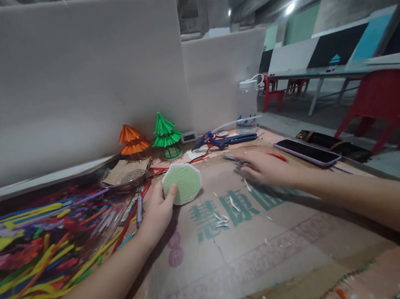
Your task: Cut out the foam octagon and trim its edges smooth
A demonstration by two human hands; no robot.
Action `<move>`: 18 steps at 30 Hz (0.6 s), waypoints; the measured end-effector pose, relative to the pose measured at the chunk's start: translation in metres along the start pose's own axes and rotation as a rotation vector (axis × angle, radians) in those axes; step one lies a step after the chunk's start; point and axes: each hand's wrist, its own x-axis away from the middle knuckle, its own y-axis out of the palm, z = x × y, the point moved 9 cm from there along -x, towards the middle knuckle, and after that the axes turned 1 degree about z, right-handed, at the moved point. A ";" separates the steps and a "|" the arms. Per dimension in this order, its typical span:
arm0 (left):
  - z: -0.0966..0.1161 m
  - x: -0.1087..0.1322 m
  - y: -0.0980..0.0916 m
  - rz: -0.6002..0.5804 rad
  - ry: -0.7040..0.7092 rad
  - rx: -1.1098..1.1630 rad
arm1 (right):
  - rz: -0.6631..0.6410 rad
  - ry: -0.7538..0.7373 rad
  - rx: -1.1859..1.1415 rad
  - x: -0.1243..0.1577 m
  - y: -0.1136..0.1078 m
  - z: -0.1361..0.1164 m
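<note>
white partition | grey floor | red chairs | long table | lit ceiling lamp

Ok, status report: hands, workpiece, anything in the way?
Left hand holding pale green, white-rimmed octagonal piece. Right hand over apparent red-handled metal scissors, grip unclear. Thin white scraps loose between them.
</note>
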 end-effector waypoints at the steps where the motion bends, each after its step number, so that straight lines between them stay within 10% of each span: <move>1: 0.001 0.000 0.002 -0.016 -0.005 0.011 | -0.058 0.011 -0.048 0.008 0.008 -0.005; 10: 0.008 0.001 0.005 -0.038 -0.016 0.072 | -0.385 -0.292 -0.362 0.011 0.051 -0.098; 13: 0.008 0.001 0.004 -0.035 -0.011 0.054 | -0.849 -0.368 -0.759 0.038 0.050 -0.129; 16: 0.010 0.002 0.005 -0.048 -0.002 0.035 | -1.088 -0.206 -0.970 0.062 0.038 -0.117; 18: 0.012 0.002 0.004 -0.043 0.015 0.011 | -0.902 -0.080 -1.066 0.052 0.026 -0.088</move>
